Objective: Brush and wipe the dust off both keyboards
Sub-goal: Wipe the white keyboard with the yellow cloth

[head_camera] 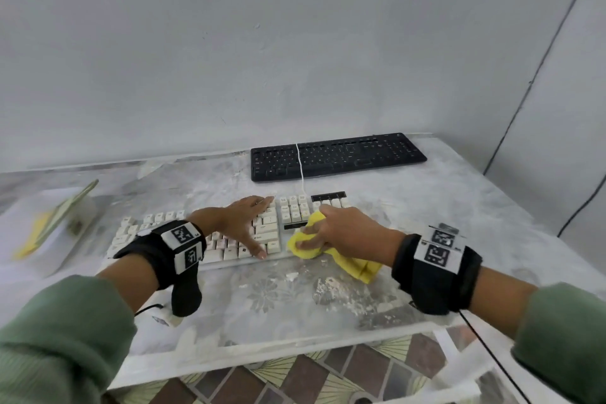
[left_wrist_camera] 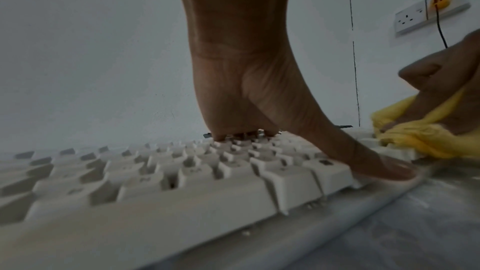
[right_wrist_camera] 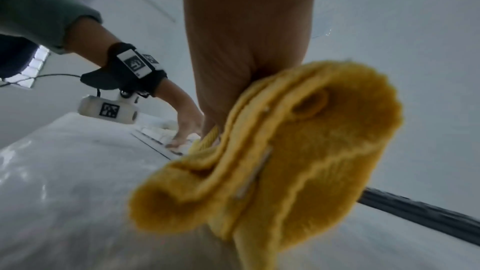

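Note:
A cream-white keyboard (head_camera: 157, 229) lies across the near middle of the table. My left hand (head_camera: 251, 223) lies flat on its keys with fingers spread, thumb at the front edge; the left wrist view shows the same hand (left_wrist_camera: 259, 110) pressing on the white keys (left_wrist_camera: 155, 178). My right hand (head_camera: 341, 231) grips a bunched yellow cloth (head_camera: 354, 264) against the keyboard's right end, over the arrow-key area. In the right wrist view the cloth (right_wrist_camera: 298, 151) hangs from my fist and fills the frame. A black keyboard (head_camera: 337, 156) lies at the table's far edge by the wall.
A white cable (head_camera: 301, 170) runs over the black keyboard toward the white one. A white sheet with a yellow item and a greenish pad (head_camera: 59, 220) lies at the left. Dust flecks (head_camera: 334, 289) dot the tabletop (head_camera: 459, 193). A wall socket (left_wrist_camera: 431, 9) is seen at the right.

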### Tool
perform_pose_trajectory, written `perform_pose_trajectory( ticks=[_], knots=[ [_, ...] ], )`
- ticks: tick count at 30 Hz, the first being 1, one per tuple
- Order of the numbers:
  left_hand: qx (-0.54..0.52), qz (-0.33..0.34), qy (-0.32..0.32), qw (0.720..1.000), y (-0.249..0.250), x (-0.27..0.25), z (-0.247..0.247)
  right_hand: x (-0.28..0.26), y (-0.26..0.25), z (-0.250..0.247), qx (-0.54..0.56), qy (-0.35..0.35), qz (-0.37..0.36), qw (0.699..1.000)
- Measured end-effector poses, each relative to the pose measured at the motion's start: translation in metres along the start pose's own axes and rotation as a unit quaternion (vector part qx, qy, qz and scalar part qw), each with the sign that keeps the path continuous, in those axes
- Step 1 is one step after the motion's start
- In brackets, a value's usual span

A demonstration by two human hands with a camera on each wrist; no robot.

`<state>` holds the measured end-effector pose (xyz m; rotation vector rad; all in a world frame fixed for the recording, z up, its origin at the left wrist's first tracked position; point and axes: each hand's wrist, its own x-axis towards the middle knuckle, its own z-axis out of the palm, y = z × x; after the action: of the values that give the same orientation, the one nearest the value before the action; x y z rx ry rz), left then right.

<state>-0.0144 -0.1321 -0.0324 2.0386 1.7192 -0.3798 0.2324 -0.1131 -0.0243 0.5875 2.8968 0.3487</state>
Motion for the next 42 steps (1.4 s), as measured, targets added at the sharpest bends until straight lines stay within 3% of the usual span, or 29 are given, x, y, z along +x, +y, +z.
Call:
perform_pose_trajectory(
  ticks=[6, 12, 16, 19, 22, 28, 34, 37, 39, 42],
  knots=[
    [-0.003, 0.001, -0.002, 1.0, 0.003, -0.002, 0.0, -0.059, 0.05, 0.009, 0.131, -0.026, 0.13, 0.982],
    [-0.001, -0.017, -0.017, 1.0, 0.009, -0.009, -0.004, -0.026, 0.11, 0.007, 0.397, 0.061, 0.24, 0.884],
    [-0.01, -0.018, -0.015, 1.0, 0.01, -0.01, -0.004, -0.005, 0.095, 0.022, 0.438, 0.033, 0.266, 0.858],
    [-0.015, -0.019, -0.013, 1.0, 0.008, -0.007, -0.003, -0.019, 0.078, 0.029, 0.411, 0.038, 0.276, 0.868],
    [-0.008, -0.018, -0.009, 1.0, 0.007, -0.006, -0.002, -0.044, 0.06, 0.025, 0.397, 0.021, 0.242, 0.885],
    [-0.023, -0.03, -0.015, 0.999, 0.009, -0.007, -0.002, -0.08, 0.039, 0.003, 0.302, -0.091, 0.166, 0.934],
    [-0.027, -0.042, -0.031, 0.998, 0.005, -0.004, -0.002, -0.083, 0.031, 0.002, 0.206, 0.023, 0.18, 0.962],
    [-0.019, -0.039, -0.038, 0.998, 0.002, -0.002, -0.002, -0.074, 0.024, 0.022, 0.122, 0.006, 0.144, 0.982],
    [-0.013, -0.035, -0.038, 0.999, 0.003, -0.002, -0.002, -0.077, 0.028, 0.029, 0.087, -0.006, 0.158, 0.984],
    [-0.004, -0.032, -0.038, 0.999, 0.003, 0.0, -0.003, -0.091, 0.038, 0.019, 0.132, -0.02, 0.189, 0.973]
  ],
)
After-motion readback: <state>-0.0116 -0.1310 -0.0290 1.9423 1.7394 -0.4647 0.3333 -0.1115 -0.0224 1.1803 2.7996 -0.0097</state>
